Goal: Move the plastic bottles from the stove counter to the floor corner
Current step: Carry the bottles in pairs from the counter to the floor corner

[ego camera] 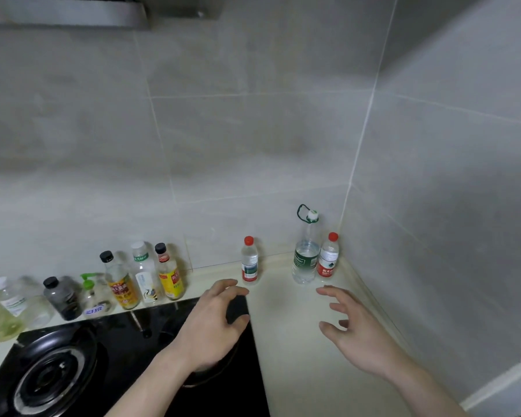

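Three clear plastic water bottles stand upright on the cream counter (286, 320) right of the stove. A small red-capped bottle (249, 261) stands alone near the back wall. A tall bottle with a green label and a green cap loop (306, 251) stands in the corner, touching or nearly touching a second small red-capped bottle (328, 257). My left hand (214, 323) hovers with loosely curved fingers just below the lone bottle, holding nothing. My right hand (355, 329) reaches with spread fingers toward the corner pair, a short way in front of them, also empty.
A black gas stove (57, 368) with a round burner fills the lower left. Along the back ledge stand several condiment and oil bottles (124, 284). Grey tiled walls meet in the corner at right. A range hood (63, 13) hangs at the top left.
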Tool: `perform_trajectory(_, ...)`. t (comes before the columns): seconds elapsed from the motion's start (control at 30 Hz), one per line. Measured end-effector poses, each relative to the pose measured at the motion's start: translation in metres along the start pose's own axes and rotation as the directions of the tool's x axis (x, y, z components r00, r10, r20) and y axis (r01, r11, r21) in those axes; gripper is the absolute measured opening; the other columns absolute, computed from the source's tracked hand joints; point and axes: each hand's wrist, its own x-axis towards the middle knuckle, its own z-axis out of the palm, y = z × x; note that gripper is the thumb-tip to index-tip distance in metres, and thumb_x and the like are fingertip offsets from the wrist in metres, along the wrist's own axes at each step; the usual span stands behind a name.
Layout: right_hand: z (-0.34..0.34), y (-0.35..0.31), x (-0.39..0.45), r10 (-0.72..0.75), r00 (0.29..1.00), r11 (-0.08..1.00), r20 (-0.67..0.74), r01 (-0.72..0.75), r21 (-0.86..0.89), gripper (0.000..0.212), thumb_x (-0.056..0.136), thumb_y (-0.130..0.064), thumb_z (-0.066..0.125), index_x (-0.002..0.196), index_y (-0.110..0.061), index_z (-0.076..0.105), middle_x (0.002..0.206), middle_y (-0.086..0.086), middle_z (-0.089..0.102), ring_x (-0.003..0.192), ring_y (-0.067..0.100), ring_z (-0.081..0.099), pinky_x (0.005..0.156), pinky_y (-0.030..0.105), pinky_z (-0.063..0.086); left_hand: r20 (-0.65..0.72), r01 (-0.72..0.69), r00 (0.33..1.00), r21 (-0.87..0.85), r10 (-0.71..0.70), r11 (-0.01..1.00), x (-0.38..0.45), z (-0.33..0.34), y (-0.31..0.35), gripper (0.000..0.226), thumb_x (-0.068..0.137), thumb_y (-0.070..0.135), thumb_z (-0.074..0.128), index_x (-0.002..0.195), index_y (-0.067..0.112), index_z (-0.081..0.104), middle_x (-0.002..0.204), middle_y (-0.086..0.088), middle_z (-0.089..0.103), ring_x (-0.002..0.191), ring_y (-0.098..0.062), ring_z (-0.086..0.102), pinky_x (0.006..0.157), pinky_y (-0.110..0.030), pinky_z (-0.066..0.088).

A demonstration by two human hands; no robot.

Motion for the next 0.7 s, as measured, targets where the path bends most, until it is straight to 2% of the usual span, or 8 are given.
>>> perform_trajectory(0.13, -0.012, 0.019, 0.021, 0.032, 0.999, 0.999, 0.017, -0.032, -0.021, 0.053, 0.091, -0.026, 0.066, 0.134, -0.049, 0.046, 0.140, -0.034, 0.040, 0.126, -0.005, 0.050, 0.100, 0.021, 0.045, 0.042, 0.028, 0.999, -0.003, -0.028, 1.000, 0.035, 0.005, 0.000, 0.049, 0.084, 0.036, 0.066, 0.133, 0.037, 0.056, 0.142, 0.016, 0.043, 0.121, -0.011, 0.054, 0.107, -0.025, 0.042)
perform_trajectory(0.23, -0.025, 0.034, 0.046, 0.053, 0.998, 0.998, 0.030, -0.052, -0.039, 0.055, 0.091, -0.028, 0.066, 0.136, -0.050, 0.044, 0.140, -0.031, 0.038, 0.126, -0.001, 0.050, 0.092, 0.018, 0.046, 0.043, 0.060, 0.997, 0.038, -0.062, 0.997, 0.065, 0.013, 0.001, 0.051, 0.086, 0.031, 0.066, 0.135, 0.033, 0.055, 0.142, 0.014, 0.043, 0.129, -0.010, 0.047, 0.105, -0.016, 0.033)
perform_trajectory(0.33, -0.037, 0.054, 0.074, 0.075, 0.996, 0.996, 0.056, -0.073, -0.045, 0.056, 0.091, -0.026, 0.066, 0.138, -0.048, 0.045, 0.141, -0.025, 0.037, 0.128, 0.004, 0.050, 0.085, 0.018, 0.048, 0.072, 0.121, 0.990, 0.048, -0.124, 0.992, 0.094, 0.024, 0.004, 0.055, 0.086, 0.029, 0.066, 0.139, 0.029, 0.052, 0.144, 0.011, 0.041, 0.131, -0.013, 0.047, 0.102, -0.014, 0.031)
perform_trajectory(0.47, -0.055, 0.079, 0.115, 0.096, 0.992, 0.991, 0.086, -0.087, -0.103, 0.058, 0.090, -0.023, 0.067, 0.141, -0.039, 0.045, 0.140, -0.019, 0.036, 0.127, 0.011, 0.053, 0.098, 0.030, 0.052, 0.115, 0.208, 0.971, 0.042, -0.211, 0.977, 0.139, 0.040, 0.006, 0.053, 0.087, 0.025, 0.065, 0.139, 0.021, 0.051, 0.144, 0.001, 0.038, 0.129, -0.014, 0.050, 0.099, -0.011, 0.030)
perform_trajectory(0.57, -0.068, 0.095, 0.149, 0.136, 0.986, 0.978, 0.099, -0.118, -0.172, 0.064, 0.089, -0.023, 0.067, 0.148, -0.030, 0.041, 0.149, -0.010, 0.034, 0.125, 0.014, 0.054, 0.101, 0.029, 0.050, 0.127, 0.312, 0.939, 0.069, -0.318, 0.948, 0.171, 0.053, 0.005, 0.065, 0.088, 0.032, 0.063, 0.148, 0.018, 0.041, 0.153, 0.000, 0.026, 0.123, -0.021, 0.057, 0.104, -0.023, 0.042)
perform_trajectory(0.7, -0.080, 0.106, 0.190, 0.174, 0.977, 0.962, 0.125, -0.142, -0.232, 0.067, 0.089, -0.020, 0.066, 0.150, -0.025, 0.040, 0.155, -0.002, 0.032, 0.131, 0.020, 0.053, 0.102, 0.026, 0.046, 0.132, 0.372, 0.912, 0.130, -0.388, 0.919, 0.206, 0.067, -0.002, 0.076, 0.088, 0.034, 0.062, 0.154, 0.019, 0.029, 0.158, -0.001, 0.014, 0.124, -0.028, 0.057, 0.105, -0.034, 0.046)
